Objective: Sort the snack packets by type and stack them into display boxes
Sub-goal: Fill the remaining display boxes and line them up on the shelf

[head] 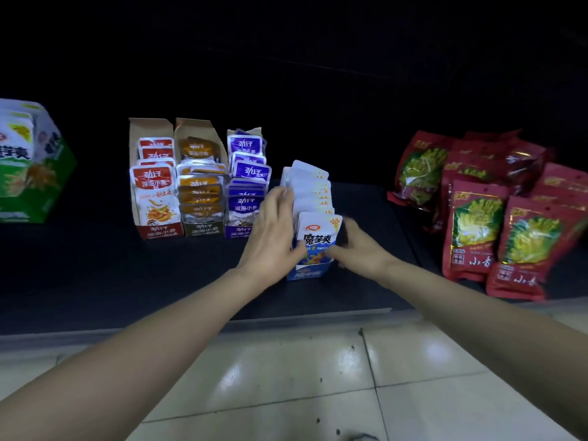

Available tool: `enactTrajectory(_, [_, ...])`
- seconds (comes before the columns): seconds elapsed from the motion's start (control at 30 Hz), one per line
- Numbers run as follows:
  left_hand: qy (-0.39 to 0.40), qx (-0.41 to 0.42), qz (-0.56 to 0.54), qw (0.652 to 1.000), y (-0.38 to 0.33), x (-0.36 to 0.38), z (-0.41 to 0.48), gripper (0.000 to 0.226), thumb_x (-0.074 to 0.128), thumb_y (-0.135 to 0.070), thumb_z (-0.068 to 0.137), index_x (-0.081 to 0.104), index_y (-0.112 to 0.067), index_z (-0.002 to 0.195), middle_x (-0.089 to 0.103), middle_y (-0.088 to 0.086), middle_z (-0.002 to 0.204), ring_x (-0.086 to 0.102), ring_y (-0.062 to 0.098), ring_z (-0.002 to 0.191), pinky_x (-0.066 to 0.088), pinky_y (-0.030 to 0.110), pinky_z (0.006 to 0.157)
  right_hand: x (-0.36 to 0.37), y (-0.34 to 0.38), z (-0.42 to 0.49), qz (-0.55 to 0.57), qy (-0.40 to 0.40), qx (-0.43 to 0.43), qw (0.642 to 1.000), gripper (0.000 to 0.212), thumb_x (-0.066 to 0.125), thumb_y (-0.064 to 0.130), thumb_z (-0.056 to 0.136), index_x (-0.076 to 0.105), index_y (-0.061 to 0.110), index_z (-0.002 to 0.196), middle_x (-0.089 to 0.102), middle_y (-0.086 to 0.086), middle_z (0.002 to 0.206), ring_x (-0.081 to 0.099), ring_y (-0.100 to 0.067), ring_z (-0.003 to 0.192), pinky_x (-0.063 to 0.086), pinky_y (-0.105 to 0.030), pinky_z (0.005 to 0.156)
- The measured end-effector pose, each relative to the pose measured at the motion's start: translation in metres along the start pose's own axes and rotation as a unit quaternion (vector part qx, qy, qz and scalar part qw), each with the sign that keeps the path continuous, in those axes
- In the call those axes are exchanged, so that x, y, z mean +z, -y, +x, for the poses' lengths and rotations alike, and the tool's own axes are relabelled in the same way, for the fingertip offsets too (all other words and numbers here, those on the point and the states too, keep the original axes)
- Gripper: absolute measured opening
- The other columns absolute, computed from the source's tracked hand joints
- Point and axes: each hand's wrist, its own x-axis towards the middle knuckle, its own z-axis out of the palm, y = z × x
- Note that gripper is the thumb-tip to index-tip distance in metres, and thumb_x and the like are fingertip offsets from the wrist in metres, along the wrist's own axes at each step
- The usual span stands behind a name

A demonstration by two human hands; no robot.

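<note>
Five cardboard display boxes are seen on the dark matte surface point(95, 275). At the far nine o'clock edge of the view, a large green-and-white cardboard box point(38, 198) is set, partly cut off by the frame. Toward ten o'clock of the centre, three narrow boxes are lined up side by side, touching. They are a red-fronted cardboard box point(160, 231) packed with red-and-white foil packets point(152, 176), a brown-fronted cardboard box point(203, 230) filled with orange-and-silver foil packets point(199, 183), and a purple-fronted cardboard box point(237, 232) filled with purple-and-white foil packets point(251, 171).

Just beside the purple one, at its three o'clock, a small blue cardboard display box point(310, 272) is placed. A row of white-and-blue snack packets point(313, 192) is stood upright in it, running from six toward twelve o'clock. The left hand point(273, 237) is laid against the nine o'clock side of this row, its fingers point(281, 198) nearly straight and pressed along the packet edges. The right hand point(359, 249) is placed at the three o'clock side of the box, touching the front packet point(318, 237). It is blurred, so whether its fingers are curled in a grip cannot be told.

At three o'clock, apart from the blue box, a loose heap of red foil bags point(477, 224) printed with yellow-green vegetables is spread out. At six o'clock, a pale glossy tiled floor point(286, 377) is seen below the surface edge.
</note>
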Motion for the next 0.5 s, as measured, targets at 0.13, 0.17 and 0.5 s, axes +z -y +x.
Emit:
enactTrajectory(0.13, [0.075, -0.047, -0.010, 0.996, 0.006, 0.003, -0.004, 0.098, 0.065, -0.032, 0.090, -0.006, -0.010, 0.154, -0.009, 0.008, 0.162, -0.006, 0.021, 0.149, 0.007, 0.038, 0.121, -0.006, 0.016, -0.001, -0.033, -0.011, -0.109, 0.993, 0.080, 0.056, 0.018, 0.097, 0.003, 0.021, 0.157, 0.019, 0.003, 0.160, 0.025, -0.014, 0.145, 0.029, -0.032, 0.116])
enactTrajectory(0.17, [0.107, -0.049, -0.035, 0.992, 0.005, 0.004, -0.004, 0.098, 0.064, -0.031, 0.091, -0.009, -0.012, 0.154, -0.010, 0.007, 0.162, -0.006, 0.020, 0.150, 0.010, 0.037, 0.121, -0.004, 0.017, -0.001, -0.029, 0.000, -0.109, 0.994, 0.079, 0.054, 0.018, 0.098, 0.001, 0.022, 0.156, 0.021, 0.005, 0.159, 0.029, -0.013, 0.143, 0.031, -0.031, 0.114])
enactTrajectory(0.5, [0.152, -0.099, -0.133, 0.974, 0.002, 0.009, -0.009, 0.101, 0.060, -0.026, 0.094, -0.025, -0.033, 0.149, -0.023, 0.001, 0.160, -0.011, 0.014, 0.148, 0.031, 0.038, 0.114, -0.002, 0.007, 0.005, -0.005, -0.003, -0.167, 0.986, 0.076, 0.053, 0.014, 0.099, 0.004, 0.021, 0.156, 0.015, 0.010, 0.159, 0.020, 0.000, 0.141, 0.027, -0.022, 0.113])
